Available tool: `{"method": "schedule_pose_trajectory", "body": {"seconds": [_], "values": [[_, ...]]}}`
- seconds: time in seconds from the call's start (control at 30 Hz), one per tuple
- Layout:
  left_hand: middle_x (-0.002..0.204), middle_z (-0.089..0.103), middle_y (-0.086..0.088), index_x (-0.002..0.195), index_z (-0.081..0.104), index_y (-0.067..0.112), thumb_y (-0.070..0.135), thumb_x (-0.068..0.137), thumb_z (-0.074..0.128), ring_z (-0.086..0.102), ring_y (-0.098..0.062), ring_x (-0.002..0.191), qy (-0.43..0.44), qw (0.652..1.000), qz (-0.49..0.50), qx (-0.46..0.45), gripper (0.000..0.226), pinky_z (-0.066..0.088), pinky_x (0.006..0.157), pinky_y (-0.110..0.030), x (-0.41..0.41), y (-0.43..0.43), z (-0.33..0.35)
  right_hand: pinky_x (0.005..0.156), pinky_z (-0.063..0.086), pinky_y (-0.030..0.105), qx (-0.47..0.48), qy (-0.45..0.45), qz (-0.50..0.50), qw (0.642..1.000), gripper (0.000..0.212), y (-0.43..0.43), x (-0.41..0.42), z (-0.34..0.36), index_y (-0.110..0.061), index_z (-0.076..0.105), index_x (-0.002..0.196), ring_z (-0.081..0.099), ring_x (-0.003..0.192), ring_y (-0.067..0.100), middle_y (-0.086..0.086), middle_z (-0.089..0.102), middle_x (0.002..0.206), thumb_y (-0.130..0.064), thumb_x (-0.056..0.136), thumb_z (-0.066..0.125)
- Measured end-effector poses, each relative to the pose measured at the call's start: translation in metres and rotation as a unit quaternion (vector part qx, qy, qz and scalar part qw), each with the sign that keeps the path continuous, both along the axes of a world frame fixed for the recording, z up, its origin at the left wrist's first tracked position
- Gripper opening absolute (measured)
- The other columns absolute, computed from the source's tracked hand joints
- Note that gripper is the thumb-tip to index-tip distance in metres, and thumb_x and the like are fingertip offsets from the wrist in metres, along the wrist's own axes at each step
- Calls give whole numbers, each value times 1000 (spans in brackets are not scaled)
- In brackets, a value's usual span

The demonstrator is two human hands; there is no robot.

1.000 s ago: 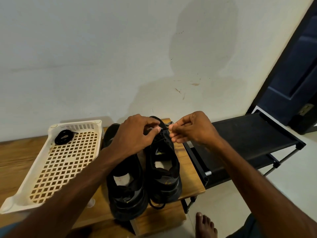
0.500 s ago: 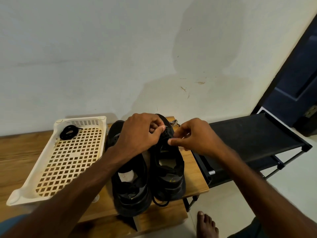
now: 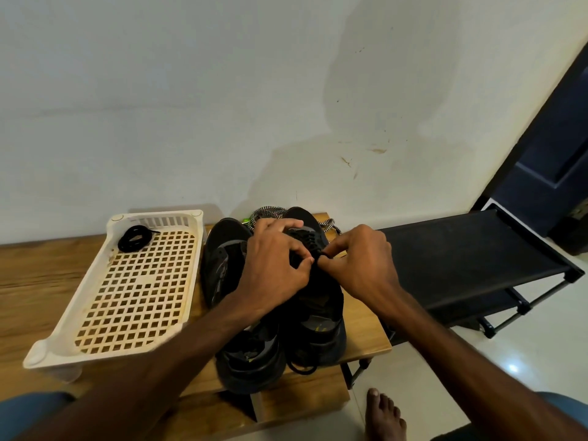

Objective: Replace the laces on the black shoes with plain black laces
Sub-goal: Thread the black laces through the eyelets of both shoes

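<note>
On the wooden tabletop (image 3: pixel 31 281), a left hand (image 3: pixel 273 265) curls its fingers over the right shoe (image 3: pixel 321 313), apparently steadying its eyelets, while the right hand (image 3: pixel 359 262) pinches a plain black lace (image 3: pixel 319 256) there; a coiled spare lace (image 3: pixel 135 238) waits in the white tray (image 3: pixel 44 356) at left, and striped laces (image 3: pixel 270 211) lie beyond the toes.
</note>
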State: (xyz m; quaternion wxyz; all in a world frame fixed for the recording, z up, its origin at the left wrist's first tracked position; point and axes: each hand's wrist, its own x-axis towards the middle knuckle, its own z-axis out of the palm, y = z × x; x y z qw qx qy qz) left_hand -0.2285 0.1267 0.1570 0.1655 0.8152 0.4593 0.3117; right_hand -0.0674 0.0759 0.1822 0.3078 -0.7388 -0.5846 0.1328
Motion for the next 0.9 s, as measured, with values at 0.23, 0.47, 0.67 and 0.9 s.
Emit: {"method": "schedule_pose_trajectory", "body": {"seconds": [0.23,0.47,0.67,0.9], "values": [[143,51,18,82,80,33,30,78,80,29,-12,136,20,999,26,13,5,25,101,-32,9,-3,-4,52,44,6,12,21,-16,1000,10,-1,4,-8,-23,81,84,61,68,-5,-9,74,81,-31,80,86],[139,52,21,78,80,32,27,78,79,28,-10,134,-12,999,53,5,5,19,100,-31,8,-4,-3,53,45,6,15,20,-9,1000,8,0,6,-10,-23,81,86,62,69,-4,-9,75,84,-29,82,84],[140,51,22,80,80,33,30,78,80,28,-10,135,6,999,46,9,3,16,100,-29,12,-6,-3,54,44,6,18,7,4,1000,12,0,6,-11,-22,81,93,57,67,-7,-5,77,94,-29,84,83],[139,51,22,80,80,33,32,78,79,26,-10,135,14,998,66,15,3,16,100,-30,15,-7,-4,58,45,7,9,-7,14,1000,15,1,5,-11,-21,81,99,60,70,-3,-3,78,101,-28,86,81]]}}
